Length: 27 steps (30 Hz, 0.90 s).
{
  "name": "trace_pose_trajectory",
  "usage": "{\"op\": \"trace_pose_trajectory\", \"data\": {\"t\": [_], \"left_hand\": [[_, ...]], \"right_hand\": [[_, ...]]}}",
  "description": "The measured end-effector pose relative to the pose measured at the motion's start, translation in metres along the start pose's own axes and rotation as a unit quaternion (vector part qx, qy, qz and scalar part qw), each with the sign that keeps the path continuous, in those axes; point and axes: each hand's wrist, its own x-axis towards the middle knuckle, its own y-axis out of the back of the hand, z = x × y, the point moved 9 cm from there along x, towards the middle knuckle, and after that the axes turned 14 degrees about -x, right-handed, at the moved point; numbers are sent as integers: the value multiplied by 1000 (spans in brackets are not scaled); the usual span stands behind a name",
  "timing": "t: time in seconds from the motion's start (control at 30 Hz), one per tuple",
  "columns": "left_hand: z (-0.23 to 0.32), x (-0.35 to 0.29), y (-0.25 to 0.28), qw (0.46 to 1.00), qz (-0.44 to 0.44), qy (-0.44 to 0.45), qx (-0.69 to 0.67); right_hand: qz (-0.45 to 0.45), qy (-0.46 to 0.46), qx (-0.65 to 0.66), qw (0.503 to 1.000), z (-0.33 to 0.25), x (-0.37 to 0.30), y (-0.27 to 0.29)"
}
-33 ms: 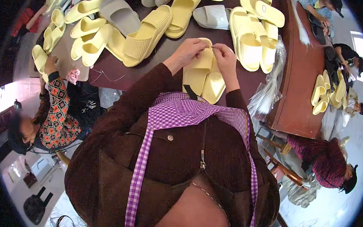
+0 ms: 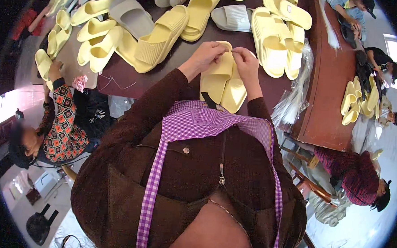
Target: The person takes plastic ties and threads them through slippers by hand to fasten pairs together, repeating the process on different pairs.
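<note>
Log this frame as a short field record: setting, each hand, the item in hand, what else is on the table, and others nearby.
Setting: dark brown table seen from above
Left hand: fingers pinch the top edge of the yellow slide pair
Right hand: pinches the same edge, close beside the left
Item: yellow slide pair, soles together, in front of the chest
Table: loose yellow slides, grey slides, clear plastic bags
Others: seated person in patterned top at left

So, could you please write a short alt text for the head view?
Seen from above, a person's left hand and right hand pinch the top edge of a pair of pale yellow slide sandals on a dark brown table. Many yellow and grey sandals lie beyond, with other workers nearby.
</note>
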Motion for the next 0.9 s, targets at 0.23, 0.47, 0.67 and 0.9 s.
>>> {"op": "trace_pose_trajectory", "data": {"t": [0.23,0.47,0.67,0.9], "left_hand": [[1,2,1,1000,2,12,-11],[-5,8,10,1000,8,11,-14],[-4,9,7,1000,12,-16,-18],[-2,8,5,999,21,-32,-18]], "right_hand": [[-21,-23,-42,999,2,3,-1],[10,2,-51,999,-2,2,1],[2,-28,-46,999,2,0,-1],[9,-40,-50,998,-1,0,-1]]}}
